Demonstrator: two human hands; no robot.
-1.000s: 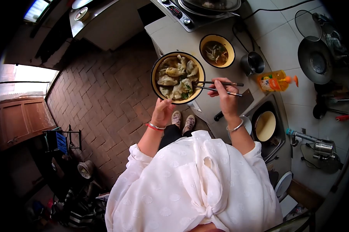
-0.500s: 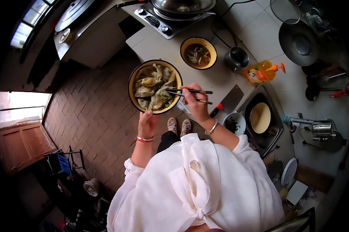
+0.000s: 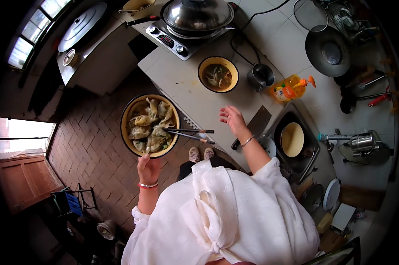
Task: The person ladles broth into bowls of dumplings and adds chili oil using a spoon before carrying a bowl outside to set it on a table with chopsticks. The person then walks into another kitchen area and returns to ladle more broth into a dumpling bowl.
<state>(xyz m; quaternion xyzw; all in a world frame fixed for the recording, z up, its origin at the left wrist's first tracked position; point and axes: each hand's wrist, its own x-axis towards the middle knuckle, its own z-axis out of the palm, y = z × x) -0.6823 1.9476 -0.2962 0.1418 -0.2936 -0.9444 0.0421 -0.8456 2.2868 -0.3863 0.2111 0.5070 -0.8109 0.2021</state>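
Observation:
My left hand [image 3: 149,168] grips the near rim of a yellow enamel bowl [image 3: 125,140] with a dark edge, held out over the floor. Dumplings [image 3: 151,120] fill that bowl. A pair of dark chopsticks [image 3: 195,134] rests in it, handles sticking out over the right rim. My right hand [image 3: 233,118] is above the counter, fingers apart, with nothing in it. Beyond it on the counter stands a second yellow bowl [image 3: 218,62] with dumplings in broth. A cleaver [image 3: 257,123] lies just right of my right hand.
A lidded wok [image 3: 198,15] sits on an induction cooker [image 3: 180,49] at the back. A metal pot [image 3: 261,76] and an orange soap bottle [image 3: 289,89] stand near the wall. At right, the sink [image 3: 312,148] holds a yellow basin [image 3: 292,140]. A white bowl [image 3: 268,146] is beside it.
My right hand has let go of the chopsticks and moved away to the right. The bowl in my left hand has shifted left and nearer my body.

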